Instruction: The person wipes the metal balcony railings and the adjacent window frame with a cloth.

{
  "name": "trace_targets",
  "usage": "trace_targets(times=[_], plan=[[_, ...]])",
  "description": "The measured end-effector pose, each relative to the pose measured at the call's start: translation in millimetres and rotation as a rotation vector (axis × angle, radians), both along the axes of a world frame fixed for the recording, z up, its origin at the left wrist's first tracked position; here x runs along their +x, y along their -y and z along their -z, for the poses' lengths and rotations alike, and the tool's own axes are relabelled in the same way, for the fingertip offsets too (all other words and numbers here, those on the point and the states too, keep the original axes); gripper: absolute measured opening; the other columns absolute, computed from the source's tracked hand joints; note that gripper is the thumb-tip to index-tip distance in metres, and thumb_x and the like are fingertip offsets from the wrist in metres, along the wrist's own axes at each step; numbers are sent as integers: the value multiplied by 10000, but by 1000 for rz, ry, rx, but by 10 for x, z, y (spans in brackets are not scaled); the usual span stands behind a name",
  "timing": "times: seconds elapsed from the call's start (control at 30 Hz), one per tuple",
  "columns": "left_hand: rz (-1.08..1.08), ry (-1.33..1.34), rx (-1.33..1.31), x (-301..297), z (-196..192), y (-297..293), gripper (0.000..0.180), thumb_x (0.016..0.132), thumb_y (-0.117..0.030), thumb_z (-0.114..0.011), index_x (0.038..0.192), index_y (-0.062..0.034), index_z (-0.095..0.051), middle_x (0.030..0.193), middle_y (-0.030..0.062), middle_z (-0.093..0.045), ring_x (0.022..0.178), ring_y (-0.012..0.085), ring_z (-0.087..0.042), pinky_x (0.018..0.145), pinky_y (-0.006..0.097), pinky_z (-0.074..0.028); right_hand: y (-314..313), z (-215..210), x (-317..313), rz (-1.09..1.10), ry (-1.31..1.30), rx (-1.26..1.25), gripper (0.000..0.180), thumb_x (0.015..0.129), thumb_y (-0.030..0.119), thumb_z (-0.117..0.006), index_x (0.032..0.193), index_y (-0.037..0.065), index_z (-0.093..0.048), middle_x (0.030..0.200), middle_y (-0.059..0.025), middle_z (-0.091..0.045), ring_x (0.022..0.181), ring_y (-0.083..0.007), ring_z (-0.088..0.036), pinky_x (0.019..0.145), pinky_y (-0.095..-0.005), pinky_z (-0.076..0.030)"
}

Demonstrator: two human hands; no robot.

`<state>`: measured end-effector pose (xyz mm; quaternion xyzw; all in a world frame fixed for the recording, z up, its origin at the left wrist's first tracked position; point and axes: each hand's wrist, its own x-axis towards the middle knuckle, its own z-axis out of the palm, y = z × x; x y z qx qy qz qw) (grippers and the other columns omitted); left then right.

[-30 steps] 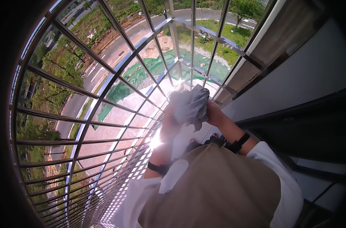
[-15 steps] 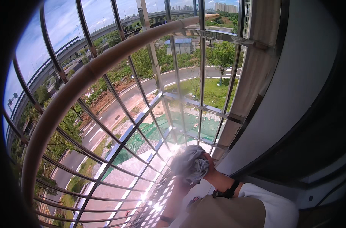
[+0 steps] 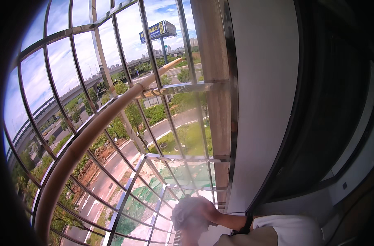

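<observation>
A bunched grey cloth [image 3: 186, 213] is held low in the picture, in front of the metal bars. My right hand [image 3: 207, 210] grips it from the right, its fingers curled against the folds. Below the cloth, my left hand [image 3: 190, 237] is a pale, glare-washed shape near the lower edge. It seems to touch the cloth's underside, but its fingers do not show. A black band [image 3: 247, 224] circles my right wrist, and a white sleeve [image 3: 287, 228] covers the upper arm.
A cage of shiny metal bars [image 3: 164, 119] stands ahead and to the left. A long bamboo pole [image 3: 94, 127] runs along it. Rightward are a brown post [image 3: 215, 102], a pale wall panel [image 3: 261, 98] and a dark opening. Roads, greenery and a billboard [image 3: 158, 30] lie outside.
The view has tilted up and turned right, so more sky and wall show. The cloth and both hands now sit lower in the picture, the cloth still held.
</observation>
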<state>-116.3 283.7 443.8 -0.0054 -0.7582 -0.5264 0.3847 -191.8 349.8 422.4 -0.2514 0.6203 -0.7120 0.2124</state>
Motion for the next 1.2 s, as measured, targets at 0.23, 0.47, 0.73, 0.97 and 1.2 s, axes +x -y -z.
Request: trace_targets(times=[0.23, 0.47, 0.73, 0.97, 1.2], plan=[[-25, 133, -136, 22, 226, 156, 250, 754, -38, -509, 1003, -41, -488, 1013, 84, -502, 953, 185, -472, 852, 310, -363, -187, -19, 34, -4, -333, -131, 428, 787, 219, -529, 1156, 59, -380, 1099, -68, -440, 1051, -179, -390, 908, -304, -312], [177, 100, -60, 8, 216, 196, 303, 727, -17, -428, 1010, -15, -536, 1072, 91, -510, 1014, 221, -466, 873, 310, -360, -291, -519, 196, -329, 459, -68, 464, 795, 351, -491, 1169, 91, -406, 1110, -55, -494, 1021, -196, -475, 907, -353, -356], [13, 320, 688, 191, 564, 216, 288, 831, -128, -460, 1108, -68, -407, 1079, 63, -441, 957, 162, -478, 789, 302, -413, -287, 83, 61, -317, 565, -120, 423, 797, 312, -482, 1147, 81, -424, 1067, -70, -527, 954, -202, -526, 869, -366, -400], [-184, 295, 975, 207, -18, 29, 373, 891, -275, -306, 1179, -44, -358, 1182, 87, -392, 1097, 200, -378, 905, 334, -306, -275, 306, -117, -127, 586, -294, 388, 771, 133, -548, 1123, 38, -416, 1009, -58, -508, 896, -158, -511, 791, -315, -429], [108, 206, 667, 125, 528, 58, 464, 870, -236, -364, 1260, -17, -242, 1205, 139, -362, 1107, 219, -364, 933, 317, -282, -295, 154, 72, -288, 492, -202, 371, 765, 145, -543, 1104, 51, -425, 968, -41, -504, 860, -141, -507, 757, -303, -435]])
